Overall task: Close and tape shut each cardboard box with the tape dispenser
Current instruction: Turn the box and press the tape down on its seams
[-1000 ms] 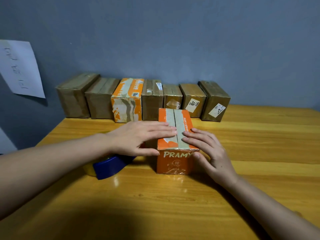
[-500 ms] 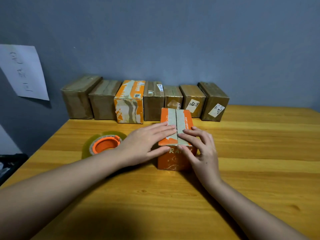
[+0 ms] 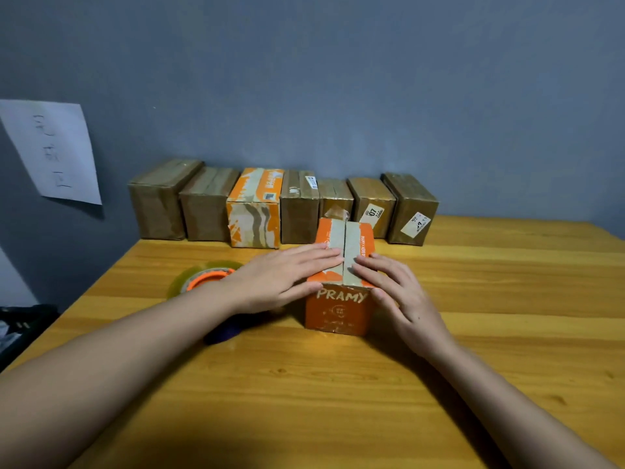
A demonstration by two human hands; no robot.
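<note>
An orange cardboard box [image 3: 340, 308] marked PRAMY stands in the middle of the wooden table [image 3: 338, 384], its two top flaps folded down and meeting at a centre seam. My left hand [image 3: 280, 277] lies flat on the left flap with straight fingers, thumb along the box's left edge. My right hand [image 3: 395, 292] presses the right flap, thumb at the front right corner. The tape dispenser [image 3: 203, 280], with an orange hub, a roll of clear tape and a blue body, lies on the table left of the box, partly hidden under my left forearm.
A row of several closed boxes [image 3: 280, 206] stands against the grey wall at the table's back edge, mostly brown, one orange. A white paper sheet [image 3: 50, 150] hangs on the wall at left. Dark items [image 3: 20, 323] sit beyond the table's left edge.
Both hands have stayed on the box flaps. The view has shifted slightly, and the front face of the box shows more than half a second ago.
</note>
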